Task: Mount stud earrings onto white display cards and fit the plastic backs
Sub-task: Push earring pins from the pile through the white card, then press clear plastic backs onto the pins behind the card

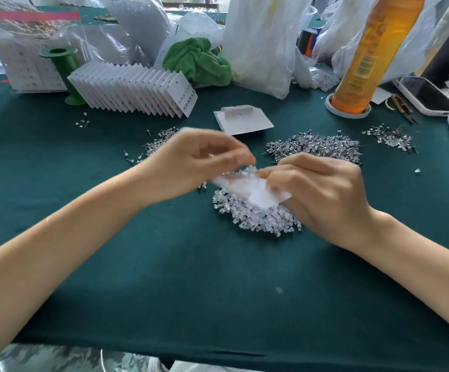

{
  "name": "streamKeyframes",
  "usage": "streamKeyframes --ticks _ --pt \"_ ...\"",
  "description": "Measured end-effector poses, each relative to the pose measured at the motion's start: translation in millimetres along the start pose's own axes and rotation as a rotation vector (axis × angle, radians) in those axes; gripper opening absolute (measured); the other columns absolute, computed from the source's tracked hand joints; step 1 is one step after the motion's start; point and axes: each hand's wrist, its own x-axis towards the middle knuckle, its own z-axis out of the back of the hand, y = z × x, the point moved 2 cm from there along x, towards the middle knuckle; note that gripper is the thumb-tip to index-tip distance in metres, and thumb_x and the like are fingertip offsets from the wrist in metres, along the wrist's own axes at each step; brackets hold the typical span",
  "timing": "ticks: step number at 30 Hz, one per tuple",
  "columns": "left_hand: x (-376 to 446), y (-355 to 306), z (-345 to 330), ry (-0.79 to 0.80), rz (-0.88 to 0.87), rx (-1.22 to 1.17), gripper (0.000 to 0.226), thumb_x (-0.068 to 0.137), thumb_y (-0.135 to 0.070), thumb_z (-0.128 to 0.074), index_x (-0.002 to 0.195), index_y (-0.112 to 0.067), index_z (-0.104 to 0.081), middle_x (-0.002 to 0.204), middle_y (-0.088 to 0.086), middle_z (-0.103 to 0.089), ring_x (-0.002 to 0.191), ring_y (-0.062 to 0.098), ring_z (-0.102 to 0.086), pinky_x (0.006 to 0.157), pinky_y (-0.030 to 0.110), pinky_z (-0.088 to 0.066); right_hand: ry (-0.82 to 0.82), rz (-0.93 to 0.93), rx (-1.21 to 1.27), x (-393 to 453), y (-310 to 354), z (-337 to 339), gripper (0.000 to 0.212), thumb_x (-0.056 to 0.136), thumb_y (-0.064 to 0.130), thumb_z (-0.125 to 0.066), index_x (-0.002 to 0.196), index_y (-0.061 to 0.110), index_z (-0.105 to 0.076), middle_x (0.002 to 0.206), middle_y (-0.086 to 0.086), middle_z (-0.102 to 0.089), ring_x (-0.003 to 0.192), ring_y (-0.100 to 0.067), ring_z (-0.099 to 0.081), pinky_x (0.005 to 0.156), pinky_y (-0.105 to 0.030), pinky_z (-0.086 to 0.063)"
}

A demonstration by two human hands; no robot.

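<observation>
The person is holding a white card [255,193] just above the pile of clear backs [258,218] on the green bench [164,277]. The right hand [322,191] is curling its grip round the card. The left hand [191,162] is pinching something tiny at the card's top edge; it is too blurry to name. She should be keeping the card steady and pushing each back on straight. Behind the card, the stud earrings [317,147] are waiting in a heap. Farther back, finished cards [137,89] are standing in a row.
</observation>
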Motion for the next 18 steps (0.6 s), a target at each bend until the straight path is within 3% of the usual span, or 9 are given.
streamKeyframes --ticks 1,3,5,7,10,18 --pt "2 0 6 -0.100 -0.016 0.032 0.017 0.085 -0.034 -0.058 0.094 -0.026 -0.069 0.087 -0.009 -0.072 0.076 0.030 -0.063 0.066 0.041 -0.049 -0.035 -0.116 0.051 0 -3 1 0.017 0.088 0.003 -0.067 0.089 0.014 -0.055 0.076 -0.003 -0.071 0.065 -0.021 -0.066 0.053 -0.033 -0.051" --pt "4 2 22 -0.206 -0.038 0.055 0.012 0.089 -0.024 -0.060 0.096 -0.022 -0.070 0.081 -0.017 -0.071 0.065 0.008 -0.063 0.058 0.019 -0.050 -0.120 -0.384 0.147 -3 -8 3 0.020 0.088 0.019 -0.070 0.090 0.016 -0.050 0.080 0.014 -0.062 0.067 -0.007 -0.059 0.053 -0.029 -0.047" --pt "5 7 30 -0.149 -0.031 0.185 0.009 0.086 -0.016 -0.066 0.093 -0.017 -0.072 0.077 -0.017 -0.069 0.061 -0.005 -0.059 0.057 0.006 -0.044 -0.178 -0.624 0.218 -8 -14 4 0.023 0.085 0.029 -0.069 0.090 0.019 -0.048 0.083 0.026 -0.055 0.071 -0.004 -0.057 0.055 -0.032 -0.047" --pt "4 14 32 -0.035 -0.029 0.405 0.007 0.083 -0.015 -0.070 0.089 -0.017 -0.073 0.081 -0.012 -0.070 0.070 -0.001 -0.061 0.068 0.014 -0.048 -0.185 -0.747 0.289 -11 -19 4 0.023 0.083 0.033 -0.069 0.092 0.021 -0.050 0.085 0.023 -0.059 0.076 -0.010 -0.064 0.059 -0.042 -0.052" --pt "3 20 31 0.075 -0.029 0.511 0.007 0.081 -0.017 -0.072 0.086 -0.022 -0.074 0.082 -0.012 -0.071 0.073 0.002 -0.060 0.074 0.024 -0.047 -0.150 -0.801 0.368 -14 -22 2 0.024 0.082 0.035 -0.068 0.092 0.022 -0.051 0.091 0.022 -0.064 0.077 -0.014 -0.068 0.055 -0.049 -0.053" --pt "-1 21 27 0.211 -0.094 0.607 0.011 0.076 -0.017 -0.078 0.082 -0.025 -0.075 0.089 -0.012 -0.066 0.086 0.003 -0.060 0.086 0.026 -0.046 -0.108 -0.792 0.349 -15 -20 0 0.023 0.085 0.026 -0.069 0.091 0.019 -0.048 0.097 0.021 -0.063 0.076 -0.026 -0.069 0.050 -0.050 -0.053"
